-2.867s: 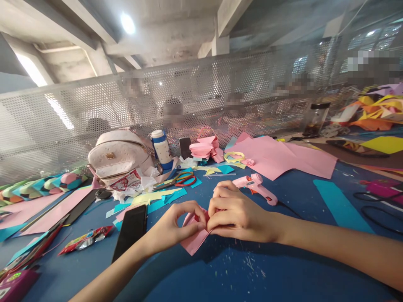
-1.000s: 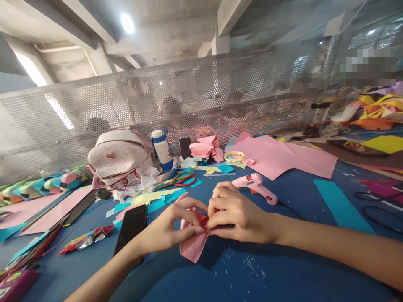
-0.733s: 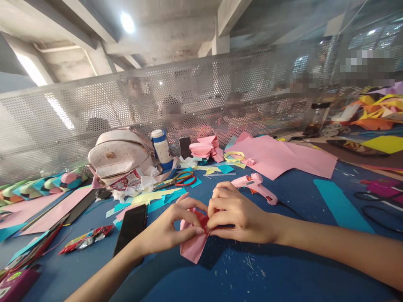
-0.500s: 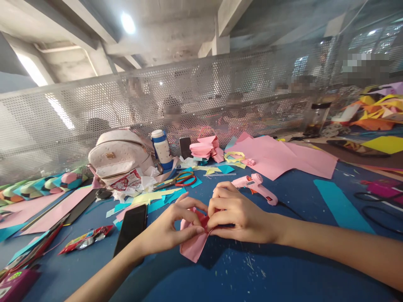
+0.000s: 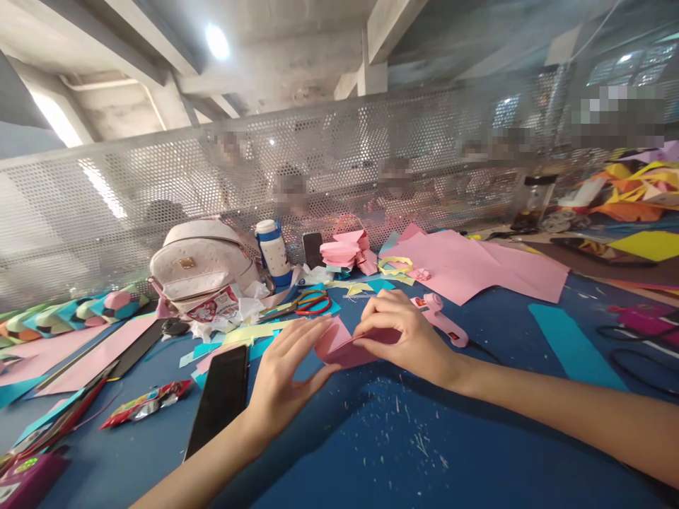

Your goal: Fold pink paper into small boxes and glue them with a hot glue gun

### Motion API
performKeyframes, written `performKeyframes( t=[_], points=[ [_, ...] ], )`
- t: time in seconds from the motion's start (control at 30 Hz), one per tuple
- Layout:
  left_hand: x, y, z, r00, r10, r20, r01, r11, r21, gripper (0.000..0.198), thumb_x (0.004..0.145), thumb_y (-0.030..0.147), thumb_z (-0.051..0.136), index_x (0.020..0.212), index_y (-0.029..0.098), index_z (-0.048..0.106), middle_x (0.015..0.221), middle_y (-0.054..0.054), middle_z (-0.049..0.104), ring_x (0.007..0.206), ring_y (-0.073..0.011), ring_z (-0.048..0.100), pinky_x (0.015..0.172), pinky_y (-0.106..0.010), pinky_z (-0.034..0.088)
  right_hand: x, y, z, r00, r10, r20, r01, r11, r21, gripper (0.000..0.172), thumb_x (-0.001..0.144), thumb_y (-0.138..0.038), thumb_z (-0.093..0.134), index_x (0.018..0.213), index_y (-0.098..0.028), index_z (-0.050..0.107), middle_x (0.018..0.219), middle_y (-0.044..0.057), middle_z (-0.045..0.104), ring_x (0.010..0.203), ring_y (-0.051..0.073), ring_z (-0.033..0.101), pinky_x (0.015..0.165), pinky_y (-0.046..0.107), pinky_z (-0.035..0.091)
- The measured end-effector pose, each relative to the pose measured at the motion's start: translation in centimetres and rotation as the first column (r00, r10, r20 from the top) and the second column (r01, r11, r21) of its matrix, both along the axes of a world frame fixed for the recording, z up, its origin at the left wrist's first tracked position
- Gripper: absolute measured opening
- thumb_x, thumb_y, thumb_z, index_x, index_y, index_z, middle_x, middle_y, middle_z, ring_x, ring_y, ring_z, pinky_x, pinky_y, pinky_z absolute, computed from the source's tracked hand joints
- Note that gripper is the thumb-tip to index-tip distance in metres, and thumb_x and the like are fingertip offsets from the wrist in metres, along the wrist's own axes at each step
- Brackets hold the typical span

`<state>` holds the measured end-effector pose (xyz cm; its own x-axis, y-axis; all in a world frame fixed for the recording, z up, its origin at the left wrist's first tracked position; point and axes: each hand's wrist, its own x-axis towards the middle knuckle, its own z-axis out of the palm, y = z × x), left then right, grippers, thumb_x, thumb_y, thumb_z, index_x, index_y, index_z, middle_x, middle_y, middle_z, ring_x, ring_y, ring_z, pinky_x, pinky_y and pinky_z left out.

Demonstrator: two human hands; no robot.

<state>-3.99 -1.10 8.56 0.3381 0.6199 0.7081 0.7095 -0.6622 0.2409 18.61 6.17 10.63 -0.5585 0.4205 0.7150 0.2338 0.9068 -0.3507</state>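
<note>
A folded piece of pink paper (image 5: 340, 348) is held above the blue table between my two hands. My right hand (image 5: 411, 339) pinches it between thumb and fingertips. My left hand (image 5: 289, 371) has its fingers stretched along the upper left edge and its thumb at the lower edge, loosely spanning the paper. Just behind my right hand lies a pink glue gun (image 5: 448, 329), partly covered by it. Beside my left wrist is a black phone (image 5: 218, 399). Red-handled scissors (image 5: 312, 302) rest farther back.
Beyond stand a pale backpack (image 5: 204, 261), a white-and-blue bottle (image 5: 274, 254) and a folded pink paper piece (image 5: 344, 251). Large pink sheets (image 5: 467, 261) and a blue strip (image 5: 576, 346) lie rightward. A red snack packet (image 5: 146, 403) is at left. A perforated metal screen (image 5: 329, 148) borders the table.
My left fingers have straightened and spread from their curled grip. The pink paper has turned and shifted up and right. My right hand has moved slightly, still pinching it.
</note>
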Motion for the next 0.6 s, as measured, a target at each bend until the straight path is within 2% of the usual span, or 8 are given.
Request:
performKeyframes(
  t=[0.1,0.23,0.43,0.6],
  points=[
    [-0.14,0.18,-0.45,0.999,-0.030,-0.027,0.033,0.995,0.090,0.051,0.086,0.021,0.071,0.134,0.028,0.054,0.129,-0.007,0.066,0.117,-0.0232,0.063,0.107,-0.042,0.044,-0.09,-0.24,-0.21,1.000,0.019,0.003,-0.019,1.000,-0.015,0.004,0.085,-0.020,0.072,0.082,-0.022,0.072,0.079,-0.001,0.064,0.080,0.016,0.054,0.082,0.034,0.035],
    [-0.28,0.28,-0.69,0.998,-0.056,-0.024,0.059,0.989,0.133,0.040,0.086,0.017,0.071,0.124,0.025,0.063,0.126,-0.008,0.069,0.111,-0.0225,0.067,0.104,-0.041,0.048,-0.13,-0.47,-0.39,0.999,0.032,0.012,-0.032,0.999,-0.041,0.006,0.084,-0.017,0.072,0.081,-0.022,0.072,0.079,-0.001,0.064,0.079,0.016,0.052,0.082,0.034,0.035],
    [-0.07,0.36,-0.87,0.990,-0.139,-0.015,0.139,0.962,0.235,0.035,0.085,0.010,0.070,0.119,0.019,0.066,0.121,-0.010,0.071,0.108,-0.0212,0.069,0.098,-0.039,0.053,-0.16,-0.48,-0.70,0.999,0.050,0.017,-0.049,0.997,-0.060,0.009,0.083,-0.015,0.072,0.081,-0.023,0.072,0.078,-0.002,0.063,0.078,0.016,0.051,0.082,0.035,0.035],
    [0.21,0.07,-0.49,0.985,-0.168,0.026,0.157,0.958,0.239,0.030,0.084,0.007,0.070,0.112,0.017,0.069,0.116,-0.010,0.072,0.105,-0.0200,0.069,0.096,-0.036,0.054,-0.20,-0.40,-0.88,0.998,0.067,0.006,-0.066,0.996,-0.066,0.011,0.082,-0.013,0.073,0.082,-0.023,0.072,0.080,-0.002,0.063,0.079,0.016,0.052,0.083,0.035,0.035]
  ],
)
